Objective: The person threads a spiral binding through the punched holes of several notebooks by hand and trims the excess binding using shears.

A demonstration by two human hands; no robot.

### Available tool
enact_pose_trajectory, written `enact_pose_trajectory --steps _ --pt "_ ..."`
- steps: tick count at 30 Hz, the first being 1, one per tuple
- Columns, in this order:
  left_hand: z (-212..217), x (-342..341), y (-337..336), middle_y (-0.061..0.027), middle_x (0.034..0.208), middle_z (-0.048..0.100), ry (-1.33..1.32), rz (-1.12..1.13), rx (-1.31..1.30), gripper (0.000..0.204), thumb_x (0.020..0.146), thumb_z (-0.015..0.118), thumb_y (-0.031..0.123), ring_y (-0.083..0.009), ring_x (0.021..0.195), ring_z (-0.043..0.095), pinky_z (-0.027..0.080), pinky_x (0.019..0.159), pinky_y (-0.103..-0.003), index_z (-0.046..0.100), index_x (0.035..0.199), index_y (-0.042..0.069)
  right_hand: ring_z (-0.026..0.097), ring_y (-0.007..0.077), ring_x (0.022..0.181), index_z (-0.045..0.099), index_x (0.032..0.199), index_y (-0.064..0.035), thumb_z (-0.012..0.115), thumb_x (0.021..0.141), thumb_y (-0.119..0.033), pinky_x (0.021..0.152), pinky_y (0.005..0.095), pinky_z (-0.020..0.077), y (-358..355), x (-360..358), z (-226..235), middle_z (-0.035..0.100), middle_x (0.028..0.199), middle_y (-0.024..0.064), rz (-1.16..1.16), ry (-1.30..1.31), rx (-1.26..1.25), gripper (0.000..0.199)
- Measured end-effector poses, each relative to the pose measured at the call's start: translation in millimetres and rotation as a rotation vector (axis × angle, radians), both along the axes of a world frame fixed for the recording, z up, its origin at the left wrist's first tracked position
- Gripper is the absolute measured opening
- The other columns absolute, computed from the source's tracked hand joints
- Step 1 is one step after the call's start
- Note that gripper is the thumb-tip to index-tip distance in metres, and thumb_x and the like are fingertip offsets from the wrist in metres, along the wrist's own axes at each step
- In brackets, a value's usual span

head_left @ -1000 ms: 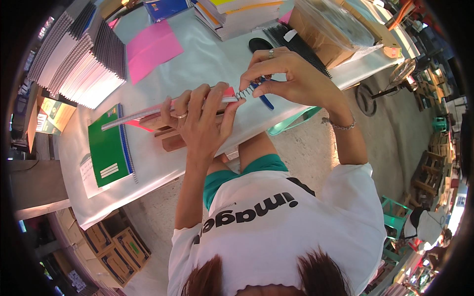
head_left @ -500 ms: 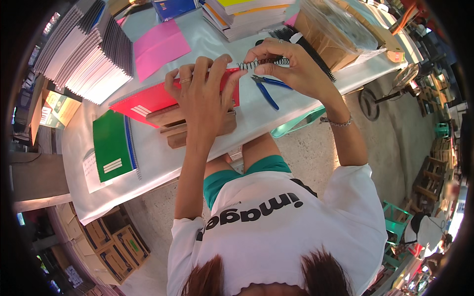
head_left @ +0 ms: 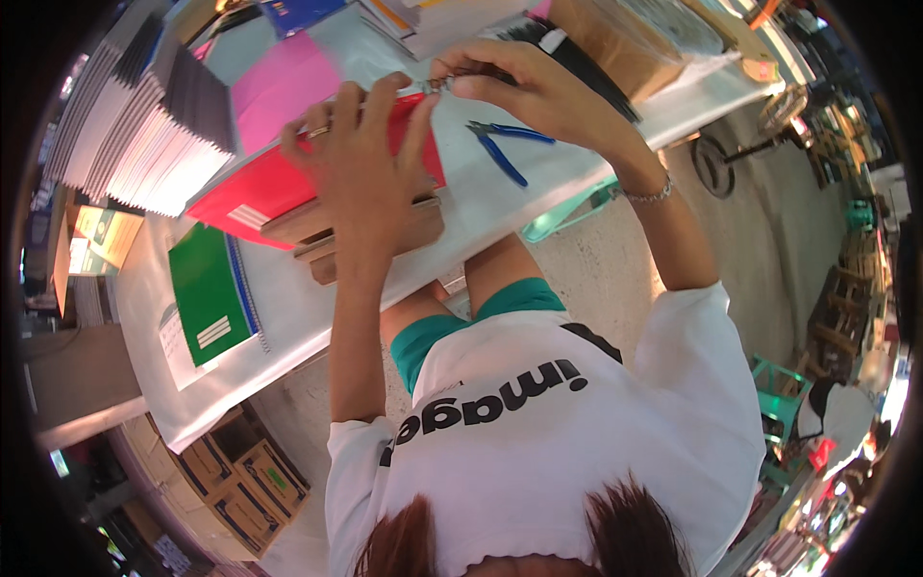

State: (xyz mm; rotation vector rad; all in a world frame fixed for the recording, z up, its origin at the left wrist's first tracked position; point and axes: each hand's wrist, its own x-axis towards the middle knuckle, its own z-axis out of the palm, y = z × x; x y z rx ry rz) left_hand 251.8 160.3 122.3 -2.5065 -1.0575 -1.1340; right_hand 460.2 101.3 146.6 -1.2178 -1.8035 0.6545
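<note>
A red notebook (head_left: 264,192) stands tilted on the table, propped in a slotted wooden block (head_left: 298,229). My left hand (head_left: 361,163) grips its upper part, thumb near the right corner and fingers over the top edge. My right hand (head_left: 524,91) pinches a thin dark spiral binding coil (head_left: 441,85), whose end meets the notebook's top right corner; most of the coil is hidden behind the fingers. Blue-handled cutting pliers (head_left: 502,159) lie with handles apart just below my right hand. To the left lies a green spiral notebook (head_left: 205,293) with a blue edge.
Tall stacks of spiral-bound notebooks (head_left: 144,125) rise at the far left, beside a pink sheet (head_left: 279,91). Black coils (head_left: 591,77) and a cardboard box (head_left: 615,43) sit at the back right. A fan (head_left: 716,163) stands beyond the table's right side.
My right hand has moved left, closer to the notebook's corner, and less of the coil shows between my hands. The whole view has shifted slightly. My left hand stays on the notebook.
</note>
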Motion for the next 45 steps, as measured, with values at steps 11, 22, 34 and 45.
enact_pose_trajectory --steps 11,22,34,45 --pt "-5 -7 9 0.0015 0.102 0.058 0.054 -0.04 0.051 0.029 0.101 0.061 0.043 -0.0215 0.105 0.053 0.027 0.102 -0.049 0.068 0.123 0.025 0.058 0.016 0.081 0.071 0.112 -0.0075 0.075 0.094 -0.031 0.073 0.0298 0.0471 1 -12 6 0.063 0.088 0.0056 -0.096 -0.086 0.059 0.03" --pt "-3 -5 6 -0.0002 0.104 0.059 0.084 0.016 0.006 0.026 0.103 0.058 0.035 -0.0237 0.105 0.053 0.029 0.101 -0.051 0.069 0.125 0.026 0.064 0.0214 0.088 0.069 0.111 0.0007 0.07 0.096 -0.017 0.08 0.0333 0.0501 14 -18 -4 0.067 0.095 0.0091 -0.114 -0.13 0.344 0.023" --pt "3 -4 -5 -0.003 0.101 0.058 -0.004 -0.026 -0.051 0.027 0.1 0.061 0.035 -0.0252 0.101 0.051 0.029 0.101 -0.052 0.069 0.121 0.019 0.061 0.0395 0.091 0.07 0.107 -0.0035 0.071 0.087 -0.001 0.078 0.0427 0.049 2 -30 14 0.062 0.098 0.017 -0.145 -0.169 0.348 0.02" --pt "5 -8 -12 -0.0026 0.1 0.054 -0.055 -0.088 -0.127 0.03 0.097 0.062 0.026 -0.0237 0.101 0.049 0.026 0.103 -0.049 0.066 0.126 0.018 0.062 0.0342 0.085 0.068 0.109 -0.0011 0.071 0.089 -0.001 0.076 0.0388 0.0491 -11 -37 23 0.062 0.095 0.0137 -0.182 -0.163 0.177 0.021"
